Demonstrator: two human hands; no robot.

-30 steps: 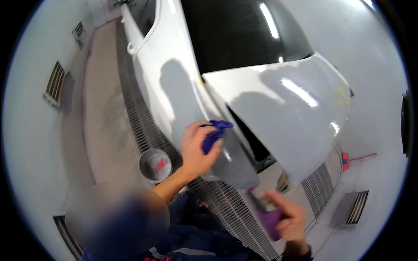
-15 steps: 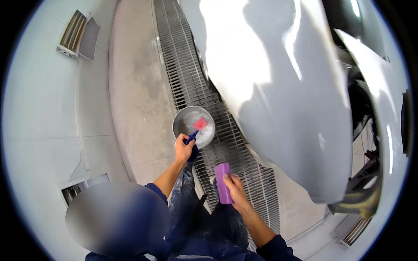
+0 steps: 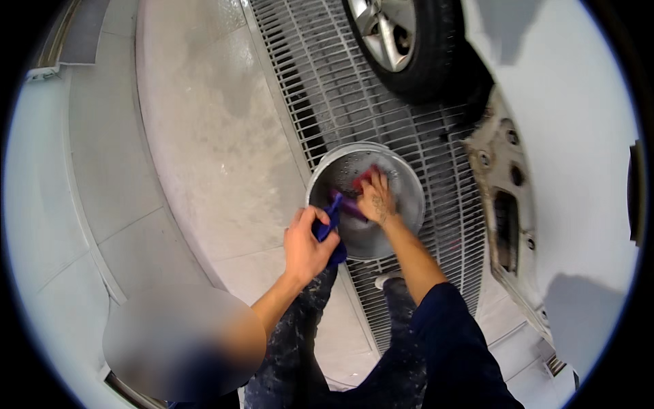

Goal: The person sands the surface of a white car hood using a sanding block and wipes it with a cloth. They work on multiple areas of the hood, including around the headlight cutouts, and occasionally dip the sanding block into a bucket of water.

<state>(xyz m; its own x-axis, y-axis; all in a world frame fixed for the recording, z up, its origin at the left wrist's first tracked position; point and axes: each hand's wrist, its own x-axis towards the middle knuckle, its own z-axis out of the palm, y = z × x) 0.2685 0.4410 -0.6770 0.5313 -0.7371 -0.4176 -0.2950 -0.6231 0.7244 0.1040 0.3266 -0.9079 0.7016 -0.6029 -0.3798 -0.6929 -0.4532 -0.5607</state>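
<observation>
A grey bucket [image 3: 414,221] of water stands on the floor grating in front of me, bubbles showing on its surface. Over its left rim, my left hand [image 3: 308,247] is closed around a bunched dark blue cloth [image 3: 338,253], one corner sticking up. My right hand [image 3: 378,196] reaches down into the bucket, its fingers on a small red sponge [image 3: 365,177]. Part of the sponge is hidden under the fingers. The purple sanding block [image 3: 349,206] lies in the bucket between my two hands, apart from the right fingers.
A car wheel [image 3: 415,44] stands on the metal grating [image 3: 327,82] beyond the bucket. To the right, a pale body panel [image 3: 572,157] has a bare edge with holes [image 3: 505,184]. Concrete floor [image 3: 211,136] and a light wall run along the left.
My right hand has gone from beside the bucket into it, letting go of the purple sanding block and reaching the red sponge. My left hand keeps the cloth. The view has shifted nearer the bucket.
</observation>
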